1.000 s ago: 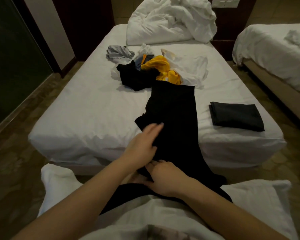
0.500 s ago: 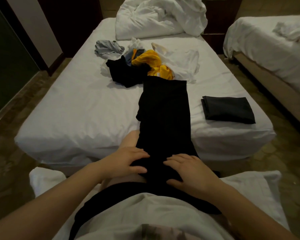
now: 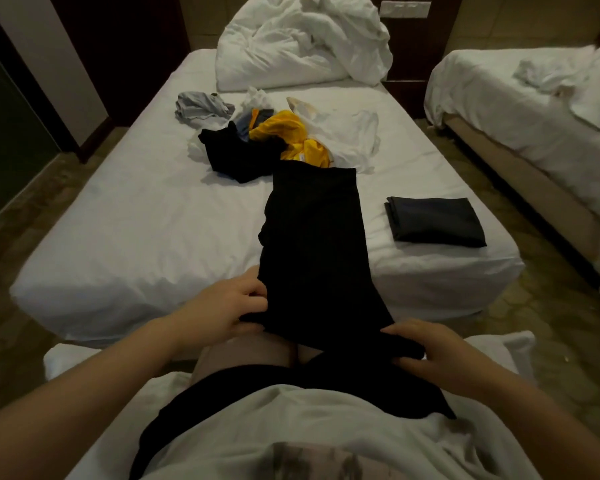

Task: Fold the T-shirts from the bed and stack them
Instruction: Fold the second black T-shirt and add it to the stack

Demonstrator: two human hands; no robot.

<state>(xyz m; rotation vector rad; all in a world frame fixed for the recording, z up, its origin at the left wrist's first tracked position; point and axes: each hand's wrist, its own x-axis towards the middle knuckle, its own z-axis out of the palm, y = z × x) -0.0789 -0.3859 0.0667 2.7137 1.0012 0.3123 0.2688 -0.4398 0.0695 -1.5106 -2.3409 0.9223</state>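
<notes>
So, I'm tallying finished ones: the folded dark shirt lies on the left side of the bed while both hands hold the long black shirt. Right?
Not quite. The head view shows the folded dark shirt on the right side of the bed, not the left. The left hand and right hand do hold the long black shirt.

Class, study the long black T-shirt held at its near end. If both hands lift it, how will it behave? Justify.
Probably floppy: the black T-shirt drapes over the bed edge down to the left hand and right hand. Likely light, since loose finger grips at its corners hold it.
</notes>
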